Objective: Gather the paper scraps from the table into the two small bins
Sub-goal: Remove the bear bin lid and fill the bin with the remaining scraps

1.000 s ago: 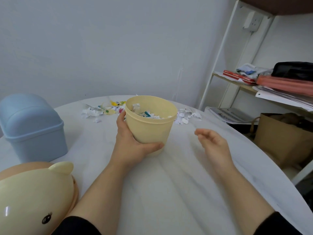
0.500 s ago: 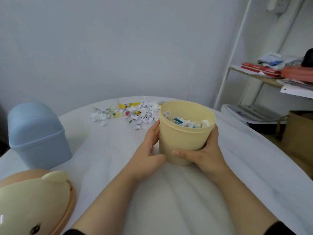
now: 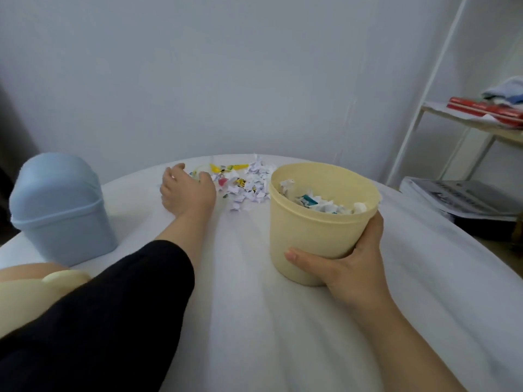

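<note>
White table [image 3: 254, 321], right hand [image 3: 348, 264] tight around yellow bin [image 3: 311, 230], left hand [image 3: 188, 192] over paper scraps [image 3: 252, 185], grip unclear.

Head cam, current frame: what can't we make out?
Head view only.
- left hand: its back hides the fingertips; grip on paper scraps unclear.
- blue bin: closed lid hides contents.
- yellow bin, held by right hand: wall hides fill depth.
- cream object: cut off by left edge and sleeve.
</note>
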